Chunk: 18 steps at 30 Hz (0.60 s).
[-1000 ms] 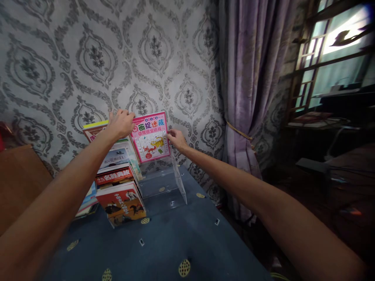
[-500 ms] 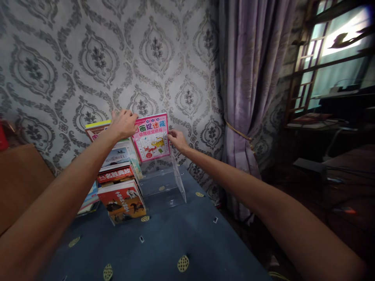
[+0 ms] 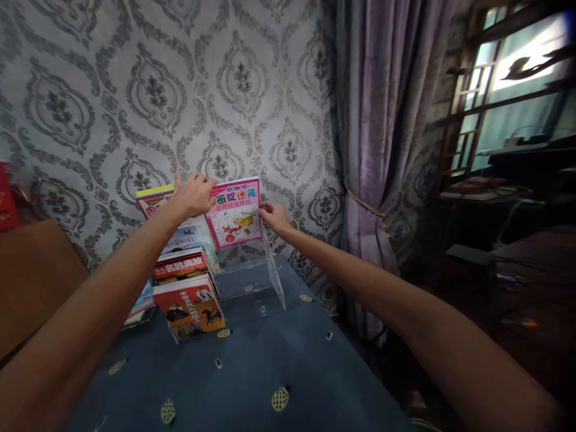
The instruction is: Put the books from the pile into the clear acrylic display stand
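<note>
Fingers [image 3: 266, 208] of our right hand [image 3: 276, 218] pinch the book [image 3: 237, 217], left hand [image 3: 192, 195] curled, hold unclear; seating it at the rack's [image 3: 275, 281] back edge likely needs levelling.

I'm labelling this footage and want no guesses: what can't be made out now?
Head view:
Top left corner of the pink book: covered by the left hand.
Most of the brown book: behind that hand and the left forearm.
Right hand: too small to tell its exact grip.
Red object: cut off by the left edge.
</note>
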{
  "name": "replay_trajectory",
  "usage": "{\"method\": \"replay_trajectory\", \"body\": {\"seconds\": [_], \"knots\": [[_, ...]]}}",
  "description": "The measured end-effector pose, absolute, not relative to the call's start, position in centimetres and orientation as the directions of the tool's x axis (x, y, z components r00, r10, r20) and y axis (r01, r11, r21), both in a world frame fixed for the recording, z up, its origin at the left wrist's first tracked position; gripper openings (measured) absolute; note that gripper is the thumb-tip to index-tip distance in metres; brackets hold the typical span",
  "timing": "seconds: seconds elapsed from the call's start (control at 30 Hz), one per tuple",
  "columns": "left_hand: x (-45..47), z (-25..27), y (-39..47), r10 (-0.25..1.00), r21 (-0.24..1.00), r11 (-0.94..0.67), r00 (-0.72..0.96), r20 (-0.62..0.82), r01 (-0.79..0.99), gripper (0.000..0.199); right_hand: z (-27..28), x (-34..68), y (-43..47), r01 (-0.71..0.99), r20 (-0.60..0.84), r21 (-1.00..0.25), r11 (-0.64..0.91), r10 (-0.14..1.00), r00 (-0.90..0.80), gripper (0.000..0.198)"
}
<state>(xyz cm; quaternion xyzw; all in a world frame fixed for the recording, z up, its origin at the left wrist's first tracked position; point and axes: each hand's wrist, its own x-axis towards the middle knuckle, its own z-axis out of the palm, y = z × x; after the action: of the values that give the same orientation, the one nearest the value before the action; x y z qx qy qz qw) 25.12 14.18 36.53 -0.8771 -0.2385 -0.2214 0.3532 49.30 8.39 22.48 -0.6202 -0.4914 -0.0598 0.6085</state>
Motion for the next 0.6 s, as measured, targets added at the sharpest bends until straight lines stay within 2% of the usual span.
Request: {"method": "replay_trajectory", "body": {"seconds": [0.2, 0.43, 0.5, 0.6], "knots": [[24.2, 36.1, 15.1, 0.191, -0.484, -0.681, 0.771, 0.607, 0.55, 0.041, 22.1, 49.2, 8.5, 0.681, 0.676, -0.705, 0.199, 0.479, 0.56, 0.031], [20.2, 33.8, 14.4, 0.071, -0.364, -0.774, 0.641, 0.764, 0.519, 0.041, 19.1, 47.6, 6.5, 0.679, 0.676, -0.713, 0.174, 0.429, 0.599, 0.043], [17.8, 32.4, 14.4, 0.087, -0.307, -0.771, 0.569, 0.818, 0.558, 0.038, 17.4, 46.5, 5.0, 0.703, 0.702, -0.684, 0.195, 0.439, 0.561, 0.043], [13.3, 29.8, 15.6, 0.18, -0.198, -0.718, 0.453, 0.873, 0.667, 0.035, 14.6, 44.3, 1.9, 0.817, 0.813, -0.522, 0.243, 0.431, 0.391, 0.04]]}}
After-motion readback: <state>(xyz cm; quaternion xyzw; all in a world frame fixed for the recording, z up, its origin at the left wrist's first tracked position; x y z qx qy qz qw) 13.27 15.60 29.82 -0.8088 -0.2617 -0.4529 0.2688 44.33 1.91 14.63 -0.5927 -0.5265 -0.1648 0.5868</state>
